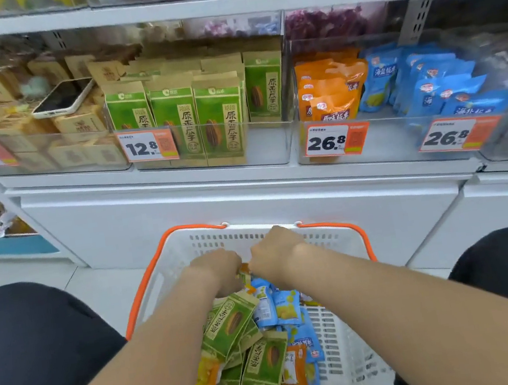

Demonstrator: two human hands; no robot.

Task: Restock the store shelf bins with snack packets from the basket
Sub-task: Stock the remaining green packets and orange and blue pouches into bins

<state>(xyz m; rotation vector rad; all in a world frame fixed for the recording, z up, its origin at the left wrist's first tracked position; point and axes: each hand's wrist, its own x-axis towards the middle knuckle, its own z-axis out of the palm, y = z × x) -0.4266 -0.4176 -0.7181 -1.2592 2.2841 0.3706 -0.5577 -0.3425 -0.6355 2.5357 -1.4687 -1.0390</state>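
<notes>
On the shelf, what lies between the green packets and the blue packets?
Orange packets fill that stretch, as the head view shows.

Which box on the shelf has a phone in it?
The leftmost bin, with brown packets. A phone lies on them; none lies on the green packets, orange packets or blue packets.

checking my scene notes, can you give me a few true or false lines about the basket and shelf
1. The left hand and right hand are both inside the basket. True.
2. The phone lies in the basket. False: it lies on brown packets on the shelf.
3. The price tag in front of the green packets reads 12.8. True.
4. Everything in the basket is green. False: blue packets and orange packets lie there too.
</notes>
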